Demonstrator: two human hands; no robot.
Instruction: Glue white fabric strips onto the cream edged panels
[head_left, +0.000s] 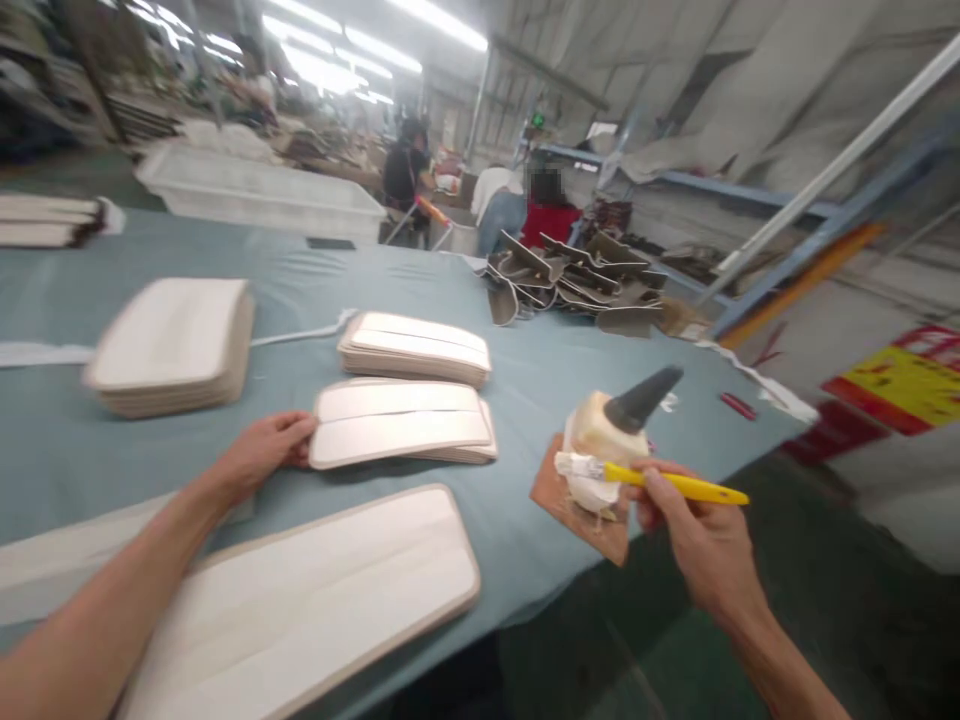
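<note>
The left hand (262, 455) pinches a seemingly light, stiff panel (397, 436), best held by its end; the right hand (709, 545) clasps a brush (694, 487).

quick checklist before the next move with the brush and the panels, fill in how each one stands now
1. Right hand grips the yellow-handled brush: ok
2. Bristles loaded with paste: cannot tell, they look white but the blur hides whether that is a coating
3. Left hand has the near-left end of the top pale panel: ok
4. Top pale panel lined up with the panels under it: not ok, they stick out at its right end
5. Brown board fully on the table: cannot tell, its near corner reaches the edge
</note>
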